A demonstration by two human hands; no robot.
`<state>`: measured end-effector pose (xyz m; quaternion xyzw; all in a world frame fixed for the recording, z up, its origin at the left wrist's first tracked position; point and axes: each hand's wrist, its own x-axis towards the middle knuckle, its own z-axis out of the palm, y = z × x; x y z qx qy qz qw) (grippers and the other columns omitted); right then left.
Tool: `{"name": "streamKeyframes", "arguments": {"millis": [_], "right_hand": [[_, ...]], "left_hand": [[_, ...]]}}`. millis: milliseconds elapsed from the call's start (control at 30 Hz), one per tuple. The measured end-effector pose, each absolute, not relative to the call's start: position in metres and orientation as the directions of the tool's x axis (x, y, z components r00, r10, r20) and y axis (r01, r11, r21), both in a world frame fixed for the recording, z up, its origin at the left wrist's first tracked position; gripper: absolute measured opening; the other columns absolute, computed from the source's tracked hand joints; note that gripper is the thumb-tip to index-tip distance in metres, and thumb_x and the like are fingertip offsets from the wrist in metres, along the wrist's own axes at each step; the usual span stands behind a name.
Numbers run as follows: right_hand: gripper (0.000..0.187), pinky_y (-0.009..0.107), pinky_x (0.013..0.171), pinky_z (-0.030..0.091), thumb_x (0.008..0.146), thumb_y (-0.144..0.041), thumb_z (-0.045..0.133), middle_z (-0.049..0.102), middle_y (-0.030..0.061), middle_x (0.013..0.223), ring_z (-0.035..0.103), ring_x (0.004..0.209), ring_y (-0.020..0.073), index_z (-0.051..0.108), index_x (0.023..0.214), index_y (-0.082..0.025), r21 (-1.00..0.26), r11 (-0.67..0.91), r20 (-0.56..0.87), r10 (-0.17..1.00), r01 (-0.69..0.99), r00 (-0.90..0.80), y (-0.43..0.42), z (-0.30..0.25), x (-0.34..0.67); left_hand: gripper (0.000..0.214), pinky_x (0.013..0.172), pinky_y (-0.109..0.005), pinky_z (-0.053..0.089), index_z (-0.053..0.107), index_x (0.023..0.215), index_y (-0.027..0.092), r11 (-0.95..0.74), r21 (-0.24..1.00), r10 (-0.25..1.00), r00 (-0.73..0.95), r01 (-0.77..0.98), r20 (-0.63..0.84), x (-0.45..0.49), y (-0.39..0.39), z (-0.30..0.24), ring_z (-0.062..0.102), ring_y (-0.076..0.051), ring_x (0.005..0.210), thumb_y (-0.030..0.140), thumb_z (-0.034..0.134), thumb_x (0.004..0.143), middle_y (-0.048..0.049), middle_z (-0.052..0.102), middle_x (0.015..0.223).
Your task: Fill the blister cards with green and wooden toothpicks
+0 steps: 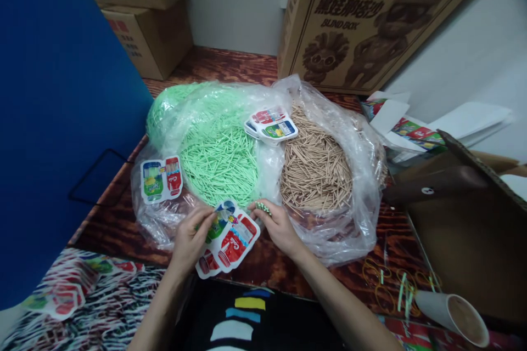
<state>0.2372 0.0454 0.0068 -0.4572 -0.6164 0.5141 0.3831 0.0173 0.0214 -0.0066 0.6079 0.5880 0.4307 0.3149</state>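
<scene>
My left hand (190, 238) is closed on a stack of printed blister packs (230, 241), red and green with white rims, held near the table's front edge. Beside it, my right hand (276, 225) pinches a small bundle of green sticks (263, 208) between its fingertips. Just behind both hands lie two clear plastic bags: one with a heap of green sticks (214, 153), the other with a heap of tan sticks (315, 167). One more pack (161, 178) rests on the green bag at left. A few packs (274, 123) sit between the heaps.
A blue panel (53, 109) stands at left. Cardboard boxes (362, 16) stand behind the bags. An open brown box (465, 214) and papers are at right. A paper cup (453, 315) lies by rubber bands (391, 279). Printed packs (82, 290) are piled at lower left.
</scene>
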Motion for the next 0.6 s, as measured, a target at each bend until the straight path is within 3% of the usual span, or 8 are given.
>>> {"name": "streamKeyframes", "arguments": {"millis": [133, 233, 333, 467, 600], "right_hand": [[0.018, 0.025, 0.062, 0.045, 0.09, -0.028, 0.046, 0.06, -0.0033, 0.066, 0.056, 0.059, 0.0121, 0.058, 0.1, -0.019, -0.99, -0.027, -0.068, 0.951, 0.137, -0.301, 0.07, 0.014, 0.219], [0.012, 0.023, 0.056, 0.044, 0.086, -0.025, 0.047, 0.06, -0.0038, 0.064, 0.055, 0.053, 0.0106, 0.057, 0.09, -0.019, -0.987, -0.038, -0.081, 0.956, 0.156, -0.283, 0.094, 0.01, 0.204], [0.012, 0.025, 0.06, 0.047, 0.084, -0.028, 0.051, 0.064, -0.0009, 0.069, 0.06, 0.059, 0.0124, 0.056, 0.079, -0.019, -0.993, -0.032, -0.06, 0.967, 0.116, -0.247, 0.115, 0.003, 0.196], [0.017, 0.033, 0.078, 0.052, 0.08, -0.035, 0.061, 0.069, 0.0035, 0.081, 0.066, 0.077, 0.0168, 0.059, 0.077, -0.018, -0.997, -0.033, -0.02, 0.982, -0.068, -0.188, 0.126, 0.006, 0.196], [0.018, 0.041, 0.088, 0.051, 0.083, -0.038, 0.062, 0.071, 0.0054, 0.092, 0.068, 0.09, 0.0205, 0.058, 0.085, -0.02, -0.88, -0.238, -0.129, 0.952, -0.411, -0.276, 0.124, 0.025, 0.205]], "left_hand": [[0.015, 0.076, -0.029, 0.048, 0.066, 0.079, 0.019, -0.079, 0.904, 0.989, -0.077, 0.42, 0.123, 0.021, 0.018, -0.013, 0.062, -0.019, 0.079, 0.029, 0.056, 0.083, -0.0038, 0.067, 0.083], [0.016, 0.074, -0.028, 0.048, 0.066, 0.078, 0.019, -0.053, 0.918, 0.991, -0.089, 0.393, 0.095, 0.023, 0.018, -0.013, 0.061, -0.019, 0.077, 0.03, 0.056, 0.083, -0.0032, 0.067, 0.08], [0.017, 0.072, -0.028, 0.048, 0.067, 0.078, 0.019, -0.021, 0.933, 0.991, -0.116, 0.358, 0.067, 0.026, 0.02, -0.012, 0.061, -0.019, 0.077, 0.032, 0.057, 0.083, -0.003, 0.067, 0.08], [0.017, 0.073, -0.028, 0.049, 0.068, 0.08, 0.019, -0.012, 0.963, 0.989, -0.141, 0.269, 0.052, 0.032, 0.024, -0.012, 0.061, -0.019, 0.079, 0.033, 0.059, 0.081, -0.0034, 0.067, 0.081], [0.019, 0.073, -0.028, 0.049, 0.069, 0.079, 0.019, 0.022, 0.988, 0.992, -0.125, 0.155, -0.003, 0.04, 0.028, -0.012, 0.061, -0.019, 0.08, 0.036, 0.061, 0.079, -0.0041, 0.066, 0.082]]}}
